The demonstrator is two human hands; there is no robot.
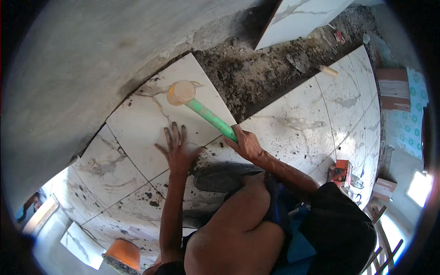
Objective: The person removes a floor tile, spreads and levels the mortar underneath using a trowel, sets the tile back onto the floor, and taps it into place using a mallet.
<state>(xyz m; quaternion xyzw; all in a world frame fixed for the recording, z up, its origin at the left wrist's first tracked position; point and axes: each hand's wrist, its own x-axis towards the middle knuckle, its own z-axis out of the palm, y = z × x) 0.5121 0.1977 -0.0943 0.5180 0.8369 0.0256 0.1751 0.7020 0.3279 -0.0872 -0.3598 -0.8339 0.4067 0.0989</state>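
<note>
My right hand is closed round the green handle of a rubber mallet. The mallet's pale round head is over a large white marble-patterned floor tile by the wall; whether it touches the tile I cannot tell. My left hand lies flat with fingers spread at the near edge of that same tile. Dark crumbs of mortar are scattered over the tiles around both hands. A dark shoe rests on the tiles just below my right hand.
Rough dark mortar bed lies beyond the tile. A trowel with a wooden handle lies at its edge. A loose tile leans at the top. An orange bucket stands lower left, a red box at right. The grey wall rises at left.
</note>
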